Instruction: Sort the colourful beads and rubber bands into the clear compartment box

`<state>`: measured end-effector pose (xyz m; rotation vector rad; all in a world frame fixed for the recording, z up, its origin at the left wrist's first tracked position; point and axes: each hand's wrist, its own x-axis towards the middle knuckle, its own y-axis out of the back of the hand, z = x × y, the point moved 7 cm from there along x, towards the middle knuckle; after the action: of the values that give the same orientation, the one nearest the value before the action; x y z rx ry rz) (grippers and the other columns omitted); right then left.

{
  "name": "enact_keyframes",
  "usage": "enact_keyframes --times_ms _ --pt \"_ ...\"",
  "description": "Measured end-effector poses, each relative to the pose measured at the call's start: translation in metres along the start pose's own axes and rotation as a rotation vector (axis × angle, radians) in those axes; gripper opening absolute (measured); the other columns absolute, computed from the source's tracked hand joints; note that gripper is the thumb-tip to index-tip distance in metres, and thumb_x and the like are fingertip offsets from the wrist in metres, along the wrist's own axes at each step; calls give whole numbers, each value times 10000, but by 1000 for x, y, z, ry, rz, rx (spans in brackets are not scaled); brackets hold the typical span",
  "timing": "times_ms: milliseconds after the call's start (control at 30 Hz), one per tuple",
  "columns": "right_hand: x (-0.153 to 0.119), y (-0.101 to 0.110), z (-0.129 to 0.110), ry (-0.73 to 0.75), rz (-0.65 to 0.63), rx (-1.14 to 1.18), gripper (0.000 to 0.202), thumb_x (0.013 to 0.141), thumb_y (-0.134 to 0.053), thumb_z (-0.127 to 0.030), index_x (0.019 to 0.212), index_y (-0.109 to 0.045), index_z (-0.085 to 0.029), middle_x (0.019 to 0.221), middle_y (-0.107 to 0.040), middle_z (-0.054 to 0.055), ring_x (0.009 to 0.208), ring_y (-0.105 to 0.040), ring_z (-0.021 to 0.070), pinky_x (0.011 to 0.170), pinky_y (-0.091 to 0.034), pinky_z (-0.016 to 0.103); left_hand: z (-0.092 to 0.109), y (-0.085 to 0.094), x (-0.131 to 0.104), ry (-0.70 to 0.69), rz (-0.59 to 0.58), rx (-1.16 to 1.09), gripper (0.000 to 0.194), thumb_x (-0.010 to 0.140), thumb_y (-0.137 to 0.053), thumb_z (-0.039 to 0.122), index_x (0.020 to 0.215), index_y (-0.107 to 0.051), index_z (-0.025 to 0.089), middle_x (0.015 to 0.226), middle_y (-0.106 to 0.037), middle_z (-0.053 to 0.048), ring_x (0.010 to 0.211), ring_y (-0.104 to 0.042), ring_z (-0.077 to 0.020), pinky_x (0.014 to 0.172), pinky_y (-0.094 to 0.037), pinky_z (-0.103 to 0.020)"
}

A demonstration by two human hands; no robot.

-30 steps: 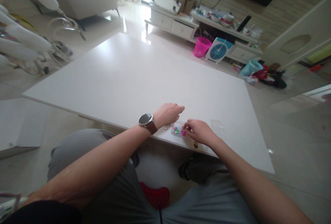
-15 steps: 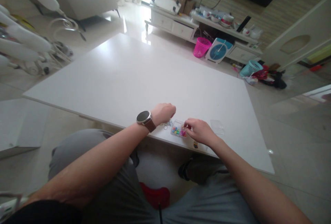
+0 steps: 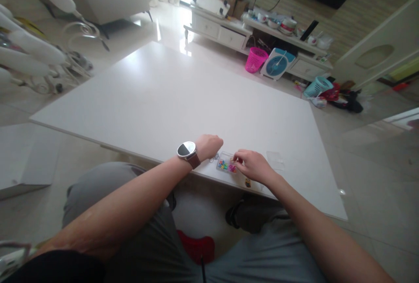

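Observation:
On the white table (image 3: 183, 100), near its front edge, sits a small clear plastic box (image 3: 221, 169) of brightly coloured little pieces: green, yellow and blue on one side, pink on the other. My left hand (image 3: 211, 146) hovers just left of the box, its fingers curled downward and their tips hidden. Pale thin rings (image 3: 214, 158) lie under and beside it. At the box's right side, my right hand (image 3: 251, 164) has its fingers bent together over the pink compartment. Whatever either hand may hold is too small or hidden. A small yellow-and-black piece (image 3: 248, 183) lies below the right hand.
A clear flat lid (image 3: 275, 160) lies on the table to the right of my right hand. Past the far edge stand a pink basket (image 3: 256, 59), a blue-and-white fan (image 3: 276, 63) and a low white cabinet (image 3: 209, 28). A red stool (image 3: 196, 248) shows between my legs.
My left hand has shifted slightly down and turned, covering more of the rings, and the watch face has rotated with it. My right hand stays nearly in place over the box.

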<state>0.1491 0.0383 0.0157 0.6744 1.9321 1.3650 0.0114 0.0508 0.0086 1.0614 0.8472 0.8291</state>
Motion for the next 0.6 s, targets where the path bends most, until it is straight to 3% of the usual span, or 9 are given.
enact_keyframes --times_ms 100,300,467,600 --pt "-1 2 0 8 23 8 138 864 -542 -221 878 -678 -236 879 -689 8 778 -605 150 657 -354 250 8 11 0 -42 9 -7 172 795 -549 77 823 -714 119 807 -707 -128 733 -669 -213 643 -478 -286" --pt "1 14 -1 27 183 158 155 870 -531 -200 985 -635 -208 933 -689 35 796 -606 159 715 -417 264 22 29 4 -169 122 -307 118 754 -588 114 765 -693 167 712 -675 -28 645 -569 -134 604 -390 -246" --pt "1 18 -4 89 249 329 166 864 -558 -206 1024 -605 -203 932 -688 36 815 -627 165 710 -459 265 20 30 6 -166 169 -472 13 743 -644 153 744 -654 145 689 -653 -7 603 -516 -96 567 -349 -223" --pt "1 18 -3 108 262 401 102 889 -542 -215 959 -616 -209 863 -691 24 784 -634 161 696 -473 260 20 32 5 -160 167 -558 72 728 -682 189 767 -648 140 703 -654 0 615 -532 -88 565 -358 -207"
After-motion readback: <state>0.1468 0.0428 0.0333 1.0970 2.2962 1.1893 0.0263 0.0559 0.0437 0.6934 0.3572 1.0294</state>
